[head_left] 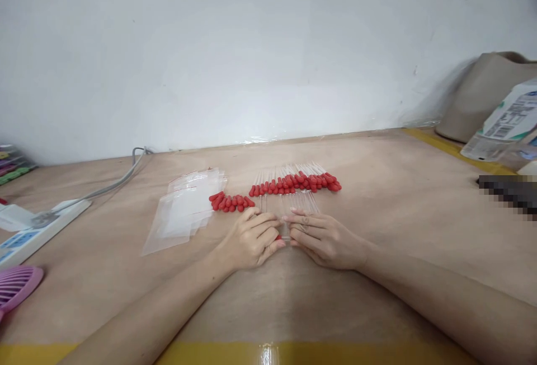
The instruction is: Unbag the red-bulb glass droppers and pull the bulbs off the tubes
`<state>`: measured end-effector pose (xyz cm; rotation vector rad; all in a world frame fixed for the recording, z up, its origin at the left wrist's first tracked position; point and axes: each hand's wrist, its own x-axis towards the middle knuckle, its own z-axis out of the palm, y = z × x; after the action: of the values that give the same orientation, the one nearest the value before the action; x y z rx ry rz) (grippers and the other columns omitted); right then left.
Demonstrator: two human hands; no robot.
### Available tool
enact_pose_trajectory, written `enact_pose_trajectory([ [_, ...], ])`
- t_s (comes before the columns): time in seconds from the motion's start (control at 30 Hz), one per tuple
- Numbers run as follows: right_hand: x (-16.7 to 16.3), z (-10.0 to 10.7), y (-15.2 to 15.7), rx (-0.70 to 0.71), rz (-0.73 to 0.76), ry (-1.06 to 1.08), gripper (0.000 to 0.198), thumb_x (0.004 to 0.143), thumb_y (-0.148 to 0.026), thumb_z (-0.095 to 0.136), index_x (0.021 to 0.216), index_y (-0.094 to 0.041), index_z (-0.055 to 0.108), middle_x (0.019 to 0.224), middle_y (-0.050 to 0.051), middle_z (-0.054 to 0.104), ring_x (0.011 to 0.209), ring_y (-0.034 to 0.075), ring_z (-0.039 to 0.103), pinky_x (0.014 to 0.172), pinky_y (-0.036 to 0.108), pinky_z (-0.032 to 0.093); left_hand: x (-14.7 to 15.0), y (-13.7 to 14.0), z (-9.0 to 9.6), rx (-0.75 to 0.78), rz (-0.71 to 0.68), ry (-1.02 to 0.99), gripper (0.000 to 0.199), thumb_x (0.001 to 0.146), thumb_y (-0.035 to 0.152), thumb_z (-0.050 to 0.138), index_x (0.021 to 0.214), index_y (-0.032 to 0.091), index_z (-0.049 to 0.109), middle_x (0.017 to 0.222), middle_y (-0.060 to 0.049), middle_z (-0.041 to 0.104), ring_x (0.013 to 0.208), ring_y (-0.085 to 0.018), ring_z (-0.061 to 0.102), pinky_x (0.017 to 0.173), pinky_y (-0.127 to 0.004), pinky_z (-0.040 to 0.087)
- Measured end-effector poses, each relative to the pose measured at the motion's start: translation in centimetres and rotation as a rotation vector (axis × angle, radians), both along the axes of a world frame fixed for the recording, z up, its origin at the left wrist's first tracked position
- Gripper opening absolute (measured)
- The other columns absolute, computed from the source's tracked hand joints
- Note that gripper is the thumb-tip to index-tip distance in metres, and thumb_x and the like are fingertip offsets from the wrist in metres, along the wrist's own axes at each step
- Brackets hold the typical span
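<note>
My left hand [257, 237] is closed in a pinch, and a bit of a red rubber bulb [278, 237] shows at its fingertips. Facing it, my right hand [325, 237] has its fingers closed around a thin clear glass tube [286, 237], which spans the small gap between the hands. Just beyond lie loose clear tubes [308, 201], partly hidden by my fingers. A small heap of red bulbs [230, 202] lies beyond my left wrist. Behind the tubes, a row of droppers with red bulbs [289, 183] points its thin tips toward the wall.
Overlapping clear zip bags [184, 208] lie left of the bulbs. At far left are a power strip [46, 230] with a grey cable and a pink slatted object [19, 286]. A beige container [482, 96] and a labelled plastic package [503, 121] stand at right.
</note>
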<state>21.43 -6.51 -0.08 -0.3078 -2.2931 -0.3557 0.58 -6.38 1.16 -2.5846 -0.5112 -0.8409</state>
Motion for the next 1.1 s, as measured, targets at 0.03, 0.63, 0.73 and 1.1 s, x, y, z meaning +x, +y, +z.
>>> enact_pose_trajectory([
  [0.03, 0.1, 0.0, 0.0, 0.013, -0.002, -0.009, 0.012, 0.084, -0.013, 0.048, 0.087, -0.011, 0.06, 0.089, 0.009, 0.068, 0.106, 0.018, 0.055, 0.099, 0.038, 0.043, 0.0, 0.0, 0.0, -0.002, -0.002, 0.002, 0.019, 0.085, 0.024, 0.048, 0.071, 0.015, 0.056, 0.085, -0.005, 0.068, 0.087, -0.018, 0.061, 0.077, -0.033, 0.041],
  [0.63, 1.4, 0.4, -0.2, 0.14, 0.001, -0.057, 0.013, 0.082, -0.01, 0.053, 0.092, -0.006, 0.058, 0.099, 0.013, 0.066, 0.11, 0.02, 0.052, 0.098, 0.038, 0.044, -0.3, -0.3, -0.3, -0.03, -0.007, 0.057, 0.029, 0.089, 0.034, 0.042, 0.069, 0.015, 0.05, 0.091, -0.005, 0.068, 0.094, -0.018, 0.059, 0.092, -0.038, 0.035],
  [0.73, 2.3, 0.0, 0.1, 0.135, 0.005, -0.043, 0.014, 0.08, -0.009, 0.054, 0.093, -0.006, 0.058, 0.098, 0.013, 0.065, 0.112, 0.021, 0.051, 0.098, 0.039, 0.044, -1.2, -0.1, -0.2, -0.041, -0.001, 0.02, 0.029, 0.09, 0.032, 0.039, 0.07, 0.016, 0.05, 0.091, -0.004, 0.067, 0.094, -0.018, 0.058, 0.094, -0.039, 0.033],
  [1.1, 3.4, -0.7, 1.5, -0.08, -0.358, 0.12, 0.017, 0.081, -0.019, 0.054, 0.096, -0.018, 0.062, 0.06, 0.0, 0.056, 0.064, 0.014, 0.047, 0.064, 0.031, 0.039, -5.2, 2.3, 1.7, -0.345, 0.608, -0.348, 0.022, 0.09, 0.025, 0.034, 0.089, 0.018, 0.054, 0.079, -0.003, 0.046, 0.075, -0.016, 0.05, 0.071, -0.03, 0.045],
])
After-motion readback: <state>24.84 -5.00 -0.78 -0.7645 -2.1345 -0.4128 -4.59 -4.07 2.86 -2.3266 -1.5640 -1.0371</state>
